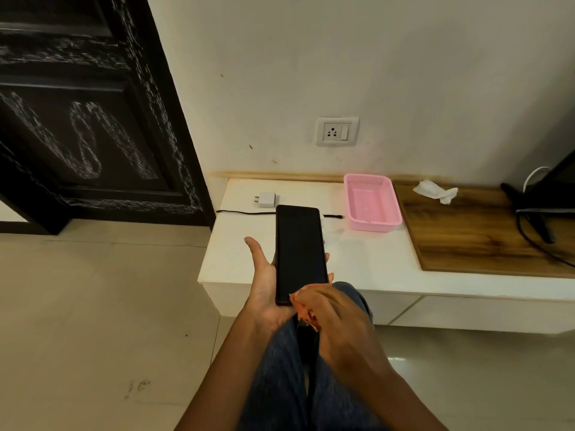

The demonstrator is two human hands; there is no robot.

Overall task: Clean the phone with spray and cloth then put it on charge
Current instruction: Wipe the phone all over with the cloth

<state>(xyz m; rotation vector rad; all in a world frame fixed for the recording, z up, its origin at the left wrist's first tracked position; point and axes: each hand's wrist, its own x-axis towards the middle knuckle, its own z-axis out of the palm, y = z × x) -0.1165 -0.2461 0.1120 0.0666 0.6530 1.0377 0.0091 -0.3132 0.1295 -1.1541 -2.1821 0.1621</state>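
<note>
Above a low white counter point(357, 269), a person is wiping a phone point(300, 253) screen-up over their lap. The left hand point(264, 284) is cradling the phone from beneath, thumb standing free to the left of the glass and fingers point(327, 256) curling up round its right edge. The right hand point(336, 312) is pinching an orange cloth point(303, 307) against the phone's near end, fingers bunched around the fabric.

Beyond the left hand's fingers, a white charger plug point(267, 199) is lying on the counter, with a black cable point(245, 212) running behind the phone's far end and its connector point(334, 216) showing just to the right. Higher up the wall, a socket point(337, 131) is sitting empty. Right of the fingers, a pink basket point(371, 202) is resting on the counter, then a crumpled white tissue point(435, 191) on a wooden board point(482, 231), and dark cords point(541, 241) near a monitor stand at the far edge. No spray bottle is in view.

The wiping looks to be in progress, with charging not yet begun. The chief risk appears to be the loose cradle: the phone is lying on an open palm above hard floor tile, and a firm stroke of the cloth towards the far end could be pushing it out past the fingertips. Any moisture left near the bottom port could also be causing trouble once the cable goes in.
</note>
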